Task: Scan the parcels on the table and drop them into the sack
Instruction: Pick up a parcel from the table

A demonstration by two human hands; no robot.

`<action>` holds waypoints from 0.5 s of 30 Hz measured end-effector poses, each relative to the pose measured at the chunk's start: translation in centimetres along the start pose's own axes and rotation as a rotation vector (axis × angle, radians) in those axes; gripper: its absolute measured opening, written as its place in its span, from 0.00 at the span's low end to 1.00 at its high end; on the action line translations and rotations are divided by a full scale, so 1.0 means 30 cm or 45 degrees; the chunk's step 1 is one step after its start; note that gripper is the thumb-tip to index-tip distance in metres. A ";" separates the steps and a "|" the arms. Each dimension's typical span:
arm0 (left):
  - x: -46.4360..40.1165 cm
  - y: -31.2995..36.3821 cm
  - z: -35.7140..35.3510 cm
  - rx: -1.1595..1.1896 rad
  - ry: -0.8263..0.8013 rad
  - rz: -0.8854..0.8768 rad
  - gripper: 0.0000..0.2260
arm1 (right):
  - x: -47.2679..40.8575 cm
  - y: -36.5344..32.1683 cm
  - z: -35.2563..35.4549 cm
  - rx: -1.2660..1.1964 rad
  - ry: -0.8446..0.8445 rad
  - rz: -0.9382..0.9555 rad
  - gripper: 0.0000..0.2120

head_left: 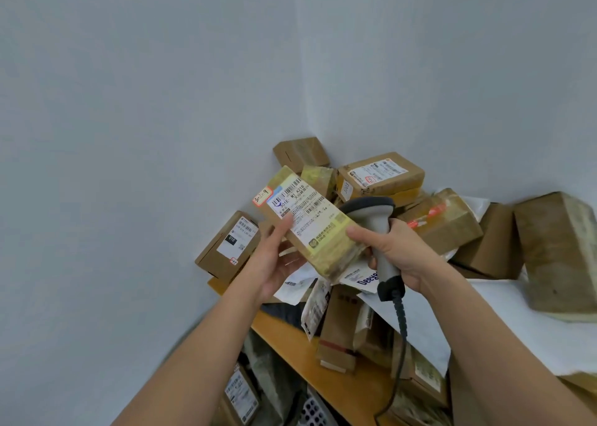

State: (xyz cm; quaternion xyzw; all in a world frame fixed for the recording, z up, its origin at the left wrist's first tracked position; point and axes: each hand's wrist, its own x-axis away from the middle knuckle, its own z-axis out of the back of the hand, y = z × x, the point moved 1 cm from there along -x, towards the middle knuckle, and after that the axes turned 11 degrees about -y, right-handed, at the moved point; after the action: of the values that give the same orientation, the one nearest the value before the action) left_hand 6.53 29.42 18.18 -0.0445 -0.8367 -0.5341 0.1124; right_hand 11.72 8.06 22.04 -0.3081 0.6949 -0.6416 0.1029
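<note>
Both hands hold one tape-wrapped parcel (pixel 311 223) up between them, label side facing the camera. The left hand (pixel 274 257) cradles its lower left edge, thumb pressed on the label. The right hand (pixel 399 252) curls around the handle of a grey scanner (pixel 376 231) while its thumb clamps the parcel's right end. Beyond and below the hands, more parcels (pixel 381 175) lie heaped on the wooden table (pixel 290 335); under the left forearm, packages sit in what may be the sack (pixel 258 380).

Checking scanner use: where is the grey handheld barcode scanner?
Head view, right of centre: right hand grips the grey scanner, behind the held yellow-taped cardboard parcel.
</note>
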 end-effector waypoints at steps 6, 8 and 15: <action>0.011 -0.035 -0.053 -0.049 -0.133 0.128 0.42 | -0.017 -0.009 0.009 0.073 0.122 -0.046 0.29; 0.007 -0.035 -0.040 -0.097 -0.072 0.126 0.44 | -0.010 -0.026 0.009 0.166 0.151 -0.065 0.27; -0.003 -0.051 0.050 -0.265 0.114 0.139 0.53 | 0.045 -0.137 -0.033 0.361 -0.010 0.078 0.19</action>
State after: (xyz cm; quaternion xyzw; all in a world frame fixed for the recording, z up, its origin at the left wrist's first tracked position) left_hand 6.11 30.12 16.21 -0.0773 -0.7672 -0.6126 0.1733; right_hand 11.35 8.18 26.46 -0.2716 0.6058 -0.7288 0.1676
